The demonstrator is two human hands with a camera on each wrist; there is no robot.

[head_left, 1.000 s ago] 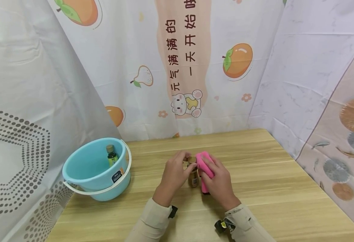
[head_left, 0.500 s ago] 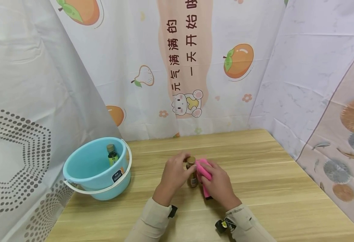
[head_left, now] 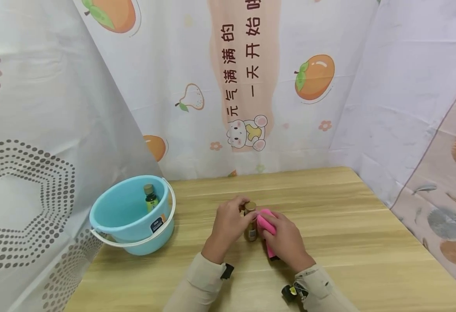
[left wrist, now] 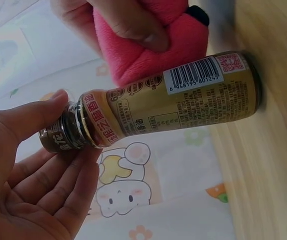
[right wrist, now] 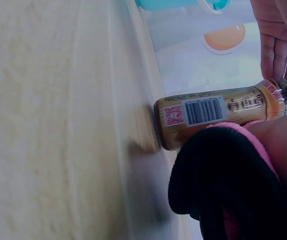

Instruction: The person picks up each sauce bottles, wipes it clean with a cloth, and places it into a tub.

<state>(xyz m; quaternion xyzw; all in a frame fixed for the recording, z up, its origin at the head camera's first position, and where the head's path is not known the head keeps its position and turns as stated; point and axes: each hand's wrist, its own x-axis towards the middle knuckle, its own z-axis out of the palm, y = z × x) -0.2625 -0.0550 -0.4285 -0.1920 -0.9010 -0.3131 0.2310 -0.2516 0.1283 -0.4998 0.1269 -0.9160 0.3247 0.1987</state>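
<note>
A slim sesame oil bottle (head_left: 252,229) with a gold-brown label stands upright over the wooden table, its base close to the surface. My left hand (head_left: 228,223) pinches its brown cap (left wrist: 58,132) between thumb and fingers, the lower fingers spread behind the neck. On the other side, my right hand (head_left: 286,240) grips a plush pink cloth (head_left: 266,223) with black parts. That cloth lies against the side of the bottle in the left wrist view. From the right wrist, its black part (right wrist: 223,172) hides some of the bottle, whose barcode (right wrist: 203,110) shows.
At the left of the table (head_left: 349,242) stands a light blue bucket (head_left: 134,236) with a white handle. Inside it is a dark bottle (head_left: 150,197) with a yellow-green label. Printed curtains (head_left: 197,143) hang behind and at both sides.
The pink cloth in my right hand has moved down along the bottle, and less of it shows above the fingers. My left hand keeps its hold at the cap. The head view has shifted slightly left.
</note>
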